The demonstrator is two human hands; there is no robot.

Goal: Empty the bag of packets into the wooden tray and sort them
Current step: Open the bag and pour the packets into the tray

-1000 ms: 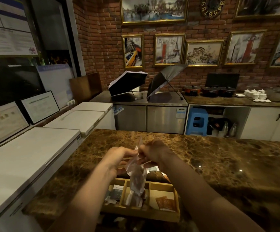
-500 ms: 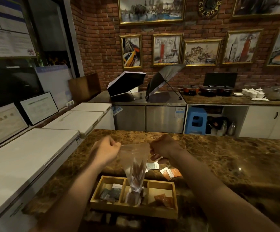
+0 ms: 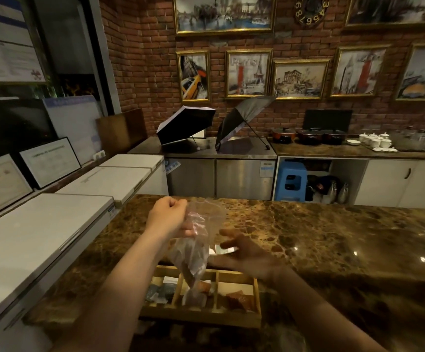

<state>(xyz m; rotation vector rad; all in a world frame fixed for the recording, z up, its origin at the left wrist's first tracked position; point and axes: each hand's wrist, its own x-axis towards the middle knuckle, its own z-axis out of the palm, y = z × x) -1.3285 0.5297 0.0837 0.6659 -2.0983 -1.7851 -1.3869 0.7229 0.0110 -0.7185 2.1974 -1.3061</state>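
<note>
My left hand [image 3: 168, 215] pinches the top of a clear plastic bag [image 3: 193, 250] that hangs over the wooden tray [image 3: 201, 316]; brown packets show through its lower part. My right hand [image 3: 244, 252] is off the bag, fingers spread, just to its right and lower. The tray has three compartments: grey and white packets [image 3: 162, 292] in the left one, brownish packets [image 3: 197, 294] under the bag's tip in the middle one, orange-brown packets [image 3: 240, 299] in the right one. A white packet [image 3: 223, 250] lies on the counter behind the tray, partly hidden by my right hand.
The tray sits on a brown marble counter [image 3: 333, 250] that stretches right. White chest freezers [image 3: 41, 237] line the left side. Behind the counter stand steel cabinets with two open umbrellas [image 3: 186, 123], a blue stool [image 3: 291, 181], pots and cups.
My right hand has let go of the bag's top and dropped lower to the right. The left hand alone now holds the bag, which hangs bunched instead of stretched open.
</note>
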